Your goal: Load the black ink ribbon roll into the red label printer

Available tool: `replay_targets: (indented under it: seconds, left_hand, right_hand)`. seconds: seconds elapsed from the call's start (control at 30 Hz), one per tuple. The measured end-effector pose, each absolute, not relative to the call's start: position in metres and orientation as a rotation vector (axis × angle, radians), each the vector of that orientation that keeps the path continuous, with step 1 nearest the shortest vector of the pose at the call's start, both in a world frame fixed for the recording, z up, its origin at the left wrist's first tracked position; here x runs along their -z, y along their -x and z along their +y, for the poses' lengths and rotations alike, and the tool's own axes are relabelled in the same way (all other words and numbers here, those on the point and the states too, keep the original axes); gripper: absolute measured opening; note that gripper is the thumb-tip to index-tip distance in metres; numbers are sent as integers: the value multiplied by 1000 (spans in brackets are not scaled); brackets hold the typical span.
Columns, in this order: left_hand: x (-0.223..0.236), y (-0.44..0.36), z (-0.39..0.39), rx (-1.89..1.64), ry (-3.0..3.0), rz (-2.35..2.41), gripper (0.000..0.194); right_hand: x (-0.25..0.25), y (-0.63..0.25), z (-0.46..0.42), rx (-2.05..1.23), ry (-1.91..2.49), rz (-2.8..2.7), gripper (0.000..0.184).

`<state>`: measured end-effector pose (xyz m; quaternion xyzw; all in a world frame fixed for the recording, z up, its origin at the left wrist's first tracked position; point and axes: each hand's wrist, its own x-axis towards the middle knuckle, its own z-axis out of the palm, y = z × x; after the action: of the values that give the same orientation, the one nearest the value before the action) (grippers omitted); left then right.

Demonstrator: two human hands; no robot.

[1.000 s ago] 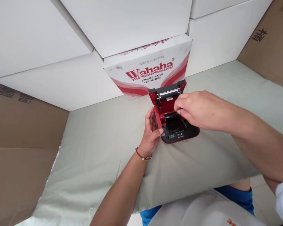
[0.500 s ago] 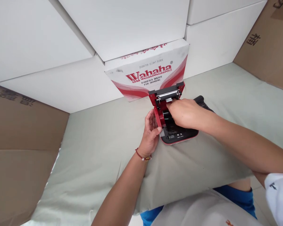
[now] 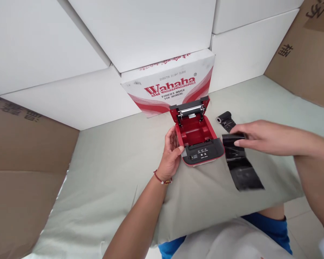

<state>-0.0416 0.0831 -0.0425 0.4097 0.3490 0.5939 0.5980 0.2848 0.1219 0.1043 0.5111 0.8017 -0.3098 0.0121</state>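
A red and black label printer (image 3: 202, 153) sits on the cloth-covered table with its lid (image 3: 190, 108) raised. Its red inner bay (image 3: 196, 133) shows bare. My left hand (image 3: 171, 154) grips the printer's left side, thumb near the front corner and fingers along the side wall. To the right of the printer, my right hand (image 3: 248, 135) holds a roll of glossy black ribbon (image 3: 233, 139) between thumb and fingers. A loose length of the ribbon hangs toward the table's front. Behind that hand lies a smaller black roll (image 3: 224, 118) with a light core and a short strip trailing from it.
A white and red Wahaha water carton (image 3: 175, 84) stands right behind the printer. White boxes (image 3: 56, 100) form a wall at the back. Brown cardboard stands at the left (image 3: 29, 162) and right (image 3: 307, 61). Grey-green cloth (image 3: 118, 158) covers the table.
My right hand has drawn the black ribbon roll out of the printer and moved right with it, its loose end unrolled. My left hand has stayed on the printer.
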Motion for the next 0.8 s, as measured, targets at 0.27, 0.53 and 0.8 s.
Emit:
replay_targets:
  seconds: [0.27,0.53,0.8]
  left_hand:
    - [41,40,80,-1430,-966,868,75]
    - [44,42,81,-1471,-898,930,61]
    - [52,30,82,-1670,-837,1036,53]
  right_hand:
    - [-48,-282,171,321,-1944,2522,53]
    - [-28,-281,218,323,-1762,2518,48]
    - [-146,-342,154,827,-1346,2782,44]
